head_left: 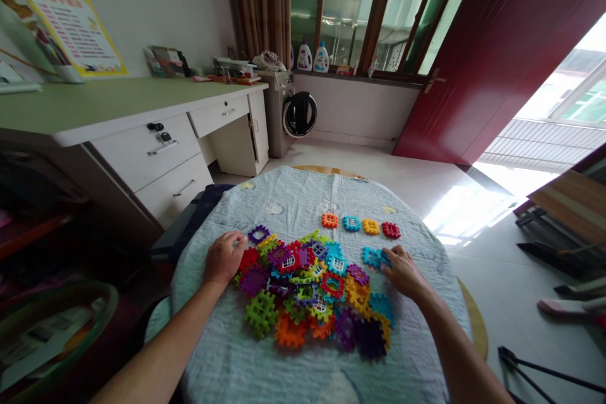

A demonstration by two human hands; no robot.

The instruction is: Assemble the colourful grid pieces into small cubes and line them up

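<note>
I see right hand [402, 270], fingertips nearly closed on blue toothed plastic tile [386, 257], beside multicoloured toothed plastic pile [288, 262]. Left hand [223, 259] half-curled at pile's edge; can't tell if gripping. Risks: left nudge slides loose stack; right drag rucks pale-blue fabric tablecloth [265, 379], skewing four-tile plastic row [351, 223].

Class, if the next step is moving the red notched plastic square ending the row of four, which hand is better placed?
Right, I'd judge. The right hand, fingers at a blue notched plastic piece, is near the red square; the left hand is across the multicoloured plastic pile.
</note>
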